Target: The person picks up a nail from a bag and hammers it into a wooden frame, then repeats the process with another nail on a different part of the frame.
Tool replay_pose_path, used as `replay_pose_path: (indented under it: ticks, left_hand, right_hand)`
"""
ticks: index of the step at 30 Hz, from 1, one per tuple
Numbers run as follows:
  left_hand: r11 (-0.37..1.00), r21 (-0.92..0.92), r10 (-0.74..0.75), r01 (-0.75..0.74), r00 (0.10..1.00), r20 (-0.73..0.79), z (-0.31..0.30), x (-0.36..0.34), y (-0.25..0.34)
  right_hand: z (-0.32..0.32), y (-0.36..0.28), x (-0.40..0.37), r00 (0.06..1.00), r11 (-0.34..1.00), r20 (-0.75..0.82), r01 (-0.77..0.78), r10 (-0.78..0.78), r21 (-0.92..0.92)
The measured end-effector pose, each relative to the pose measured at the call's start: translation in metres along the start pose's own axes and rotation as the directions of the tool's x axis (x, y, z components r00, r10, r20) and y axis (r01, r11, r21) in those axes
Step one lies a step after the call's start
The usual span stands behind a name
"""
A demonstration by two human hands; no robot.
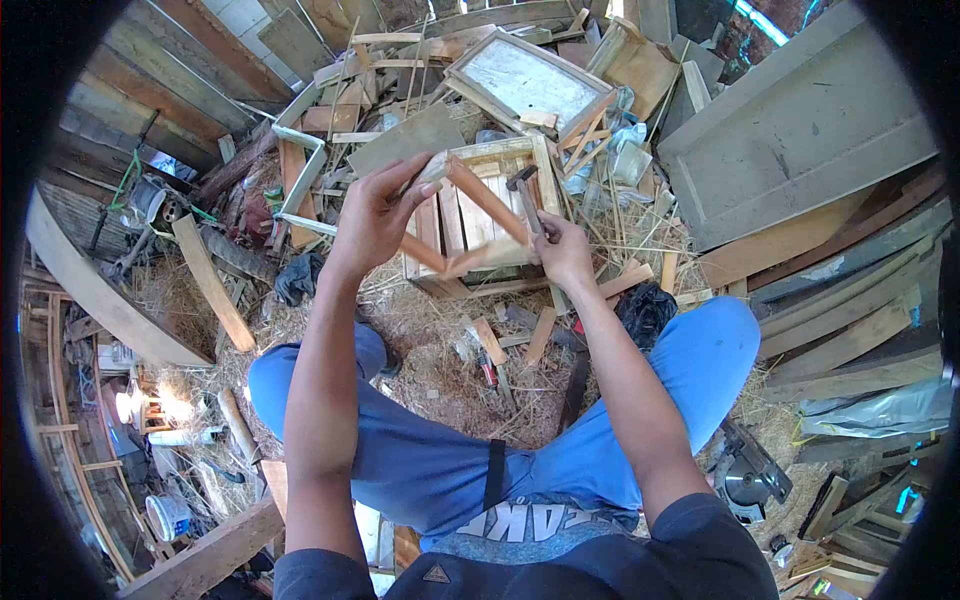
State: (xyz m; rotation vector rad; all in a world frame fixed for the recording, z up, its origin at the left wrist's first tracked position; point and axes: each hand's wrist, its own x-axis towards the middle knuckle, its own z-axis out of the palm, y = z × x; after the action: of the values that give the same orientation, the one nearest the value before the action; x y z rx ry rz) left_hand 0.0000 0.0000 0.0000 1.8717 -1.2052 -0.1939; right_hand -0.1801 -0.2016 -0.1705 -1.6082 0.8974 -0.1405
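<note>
My left hand (385, 208) is closed around the upper left corner of a small wooden frame (488, 203), which it holds up at a tilt. Wrapped round the handle of a hammer (529, 205) is my right hand (563, 248), at the frame's right corner. The hammer's dark head points up and away from me. Behind and below the frame stands a slatted wooden crate (543, 165), partly hidden by the frame and my hands.
Wood offcuts (540, 335) and straw cover the ground before my knees. A circular saw (745, 480) lies by my left-over-right side's right knee. A framed panel (530, 80) leans at the back; a large grey board (800, 140) stands right. Planks (210, 285) lie left.
</note>
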Motion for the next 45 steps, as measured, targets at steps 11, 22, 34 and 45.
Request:
replay_pose_path:
  ticks: [11,22,34,45]
  left_hand:
    - [0.985,0.171,-0.014,0.020,0.999,-0.031,0.007,0.001,0.025]
    - [0.987,0.156,-0.038,0.034,0.999,0.025,0.040,-0.004,0.019]
    - [0.982,0.171,-0.102,0.078,0.986,0.134,0.073,-0.021,0.012]
    - [0.968,0.229,-0.136,0.098,0.978,0.157,0.084,-0.022,0.011]
  right_hand:
    - [-0.010,-0.015,-0.020,0.949,0.951,-0.147,0.251,-0.279,-0.181]
    - [-0.084,0.015,-0.040,0.882,0.920,-0.265,0.359,-0.389,-0.158]
    - [-0.184,0.251,-0.053,0.795,0.874,-0.572,-0.409,0.201,-0.262]
    - [-0.146,0.273,-0.054,0.800,0.810,-0.576,-0.445,0.168,-0.382]
